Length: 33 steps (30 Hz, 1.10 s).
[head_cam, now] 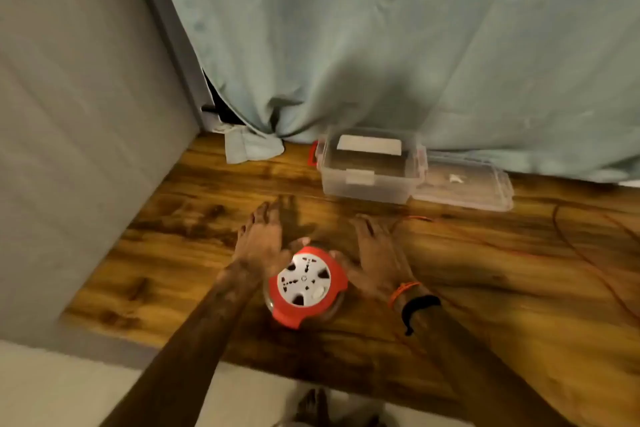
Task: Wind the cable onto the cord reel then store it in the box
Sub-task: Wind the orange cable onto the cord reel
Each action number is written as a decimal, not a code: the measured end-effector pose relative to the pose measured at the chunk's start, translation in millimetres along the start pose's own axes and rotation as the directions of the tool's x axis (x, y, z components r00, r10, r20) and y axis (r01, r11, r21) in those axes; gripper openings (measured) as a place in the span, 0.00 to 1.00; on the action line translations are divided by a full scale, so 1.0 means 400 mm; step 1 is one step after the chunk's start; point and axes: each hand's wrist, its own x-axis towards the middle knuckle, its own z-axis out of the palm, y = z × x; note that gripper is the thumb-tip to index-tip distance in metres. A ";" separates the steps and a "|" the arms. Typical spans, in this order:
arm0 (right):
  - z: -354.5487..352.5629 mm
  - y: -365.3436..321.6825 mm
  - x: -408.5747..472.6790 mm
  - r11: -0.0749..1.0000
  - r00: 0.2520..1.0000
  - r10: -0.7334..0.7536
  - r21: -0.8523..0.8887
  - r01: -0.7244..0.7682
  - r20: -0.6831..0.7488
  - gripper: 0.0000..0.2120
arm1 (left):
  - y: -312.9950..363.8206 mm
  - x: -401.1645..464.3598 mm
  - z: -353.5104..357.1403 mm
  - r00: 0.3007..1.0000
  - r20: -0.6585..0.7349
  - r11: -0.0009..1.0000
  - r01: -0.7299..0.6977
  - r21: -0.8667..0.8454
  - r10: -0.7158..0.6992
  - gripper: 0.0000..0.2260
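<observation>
A round red cord reel (306, 286) with a white socket face lies on the wooden table, near its front edge. My left hand (261, 241) is spread flat just left of and beyond the reel, fingers apart. My right hand (375, 248) is spread to the reel's right, fingers apart, its thumb side near the rim. Neither hand holds anything. A thin orange cable (588, 253) runs loose over the table's right part, with an end near my right fingertips. The clear plastic box (367, 180) stands open at the back, its lid (467, 189) lying beside it on the right.
A pale green curtain (398, 45) hangs behind the table down to its back edge. A grey wall (79, 149) borders the table on the left. A folded pale cloth (249, 147) lies at the back left. A foot (311, 406) shows on the floor below.
</observation>
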 end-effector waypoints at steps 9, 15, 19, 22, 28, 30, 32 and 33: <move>0.114 -0.008 -0.053 0.972 0.967 0.198 0.096 -0.215 0.160 0.32 | -0.064 -0.040 0.124 0.976 0.130 0.975 0.189 -0.119 -0.173 0.34; 0.141 -0.005 -0.025 0.901 0.916 0.297 0.237 -0.363 0.271 0.32 | -0.067 -0.039 0.149 0.962 0.100 0.936 0.271 -0.226 -0.254 0.30; 0.154 -0.003 -0.007 0.847 0.898 0.348 0.319 -0.425 0.270 0.33 | -0.067 -0.030 0.155 0.945 0.121 0.890 0.326 -0.320 -0.303 0.26; 0.150 0.011 0.011 0.787 0.875 0.391 0.389 -0.479 0.285 0.36 | -0.072 -0.015 0.160 0.939 0.117 0.858 0.342 -0.382 -0.322 0.23; 0.098 0.065 0.066 0.605 0.842 0.435 0.589 -0.535 0.318 0.35 | -0.041 0.030 0.157 0.926 0.161 0.598 0.345 -0.723 -0.340 0.18; 0.067 0.090 0.092 0.556 0.853 0.417 0.654 -0.513 0.315 0.31 | -0.015 0.051 0.141 0.920 0.163 0.473 0.329 -0.817 -0.357 0.15; 0.036 0.116 0.115 0.518 0.881 0.375 0.723 -0.456 0.287 0.24 | 0.005 0.072 0.118 0.906 0.246 0.263 0.345 -0.901 -0.346 0.18; 0.023 0.127 0.124 0.487 0.896 0.354 0.765 -0.421 0.268 0.21 | 0.009 0.082 0.107 0.897 0.325 0.155 0.382 -0.911 -0.300 0.22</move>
